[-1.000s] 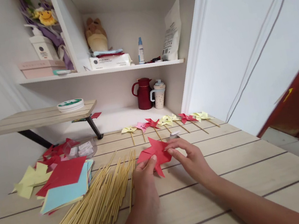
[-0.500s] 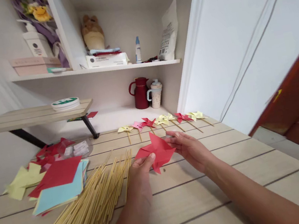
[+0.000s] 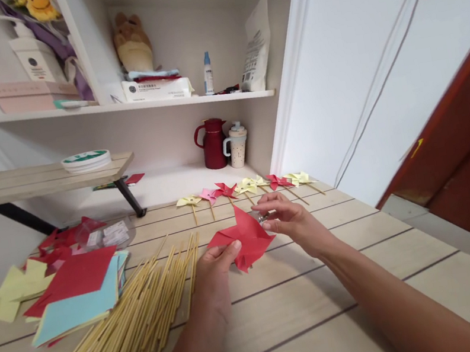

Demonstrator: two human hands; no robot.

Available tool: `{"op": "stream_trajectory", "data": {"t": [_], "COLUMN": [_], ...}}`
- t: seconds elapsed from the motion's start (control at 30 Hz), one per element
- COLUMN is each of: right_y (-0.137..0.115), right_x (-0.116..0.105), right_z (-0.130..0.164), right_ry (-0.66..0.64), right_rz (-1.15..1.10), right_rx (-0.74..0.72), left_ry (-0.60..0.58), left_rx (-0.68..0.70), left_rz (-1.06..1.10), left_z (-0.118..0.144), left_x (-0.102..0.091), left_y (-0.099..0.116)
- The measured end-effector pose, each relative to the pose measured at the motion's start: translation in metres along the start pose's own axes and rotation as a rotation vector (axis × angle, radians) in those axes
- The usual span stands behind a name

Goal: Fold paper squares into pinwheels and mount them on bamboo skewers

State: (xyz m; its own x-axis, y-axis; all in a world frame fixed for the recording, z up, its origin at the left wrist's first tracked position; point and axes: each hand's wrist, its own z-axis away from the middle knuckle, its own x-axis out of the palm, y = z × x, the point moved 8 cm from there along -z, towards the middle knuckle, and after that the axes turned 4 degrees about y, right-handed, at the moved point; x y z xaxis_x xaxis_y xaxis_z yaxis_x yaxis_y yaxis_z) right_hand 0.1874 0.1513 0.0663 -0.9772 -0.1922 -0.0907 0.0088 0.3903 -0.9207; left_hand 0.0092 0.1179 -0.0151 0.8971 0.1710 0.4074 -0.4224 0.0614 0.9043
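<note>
A red paper pinwheel [image 3: 248, 240] is pinched at its left side by my left hand [image 3: 214, 269], thumb on top, above the wooden table. No stick shows on it. Just to its right, my right hand [image 3: 290, 221] has its thumb and fingers closed around a small shiny object [image 3: 262, 217], mostly hidden and too small to name. Beside my left forearm lies a large bundle of thin wooden sticks [image 3: 137, 318]. Finished pinwheels on sticks, such as a red pinwheel [image 3: 278, 181] and a yellow pinwheel [image 3: 188, 201], line the table's far edge.
Stacked red paper [image 3: 72, 278] and blue paper [image 3: 73, 314] sit left of the sticks, near a yellow cut-out [image 3: 17, 290] and small white boxes [image 3: 113, 233]. A raised wooden shelf [image 3: 37, 179] stands back left. A dark red jug [image 3: 214, 143] and a cup [image 3: 236, 144] stand behind.
My right hand, open beside the pinwheel before, now has its fingers closed on a small shiny object. The whole view has shifted slightly, moving the scene left.
</note>
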Motion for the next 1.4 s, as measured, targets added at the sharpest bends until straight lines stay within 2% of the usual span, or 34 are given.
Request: {"op": "stream_trajectory", "data": {"t": [0.1, 0.23, 0.37, 0.5, 0.7, 0.8, 1.03, 1.4], "right_y": [-0.003, -0.007, -0.009, -0.005, 0.002, -0.005, -0.032, -0.023], "right_x": [0.002, 0.006, 0.013, 0.016, -0.015, -0.024, 0.002, 0.012], "right_z": [-0.001, 0.000, 0.003, 0.003, -0.007, -0.007, 0.004, 0.004], "right_ry": [-0.063, -0.076, -0.097, -0.134, -0.014, -0.034, -0.246, -0.196], "right_rz": [0.055, 0.152, 0.171, 0.135, 0.053, 0.068, 0.340, 0.364], "right_rx": [-0.029, -0.087, -0.079, -0.050, -0.040, -0.075, -0.264, -0.217], "left_ry": [0.008, -0.019, -0.034, -0.005, 0.010, -0.005, -0.029, -0.003], "left_rx": [0.000, -0.005, 0.015, 0.019, -0.017, -0.020, -0.017, -0.019], "left_rz": [-0.025, -0.036, -0.066, -0.054, -0.019, -0.034, -0.039, -0.095], "left_z": [-0.001, 0.001, 0.003, 0.000, -0.005, -0.006, -0.001, 0.003], "left_x": [-0.001, 0.004, 0.007, 0.002, -0.004, -0.004, 0.002, 0.002], "left_y": [-0.002, -0.002, 0.001, -0.001, -0.007, -0.006, -0.004, -0.003]}}
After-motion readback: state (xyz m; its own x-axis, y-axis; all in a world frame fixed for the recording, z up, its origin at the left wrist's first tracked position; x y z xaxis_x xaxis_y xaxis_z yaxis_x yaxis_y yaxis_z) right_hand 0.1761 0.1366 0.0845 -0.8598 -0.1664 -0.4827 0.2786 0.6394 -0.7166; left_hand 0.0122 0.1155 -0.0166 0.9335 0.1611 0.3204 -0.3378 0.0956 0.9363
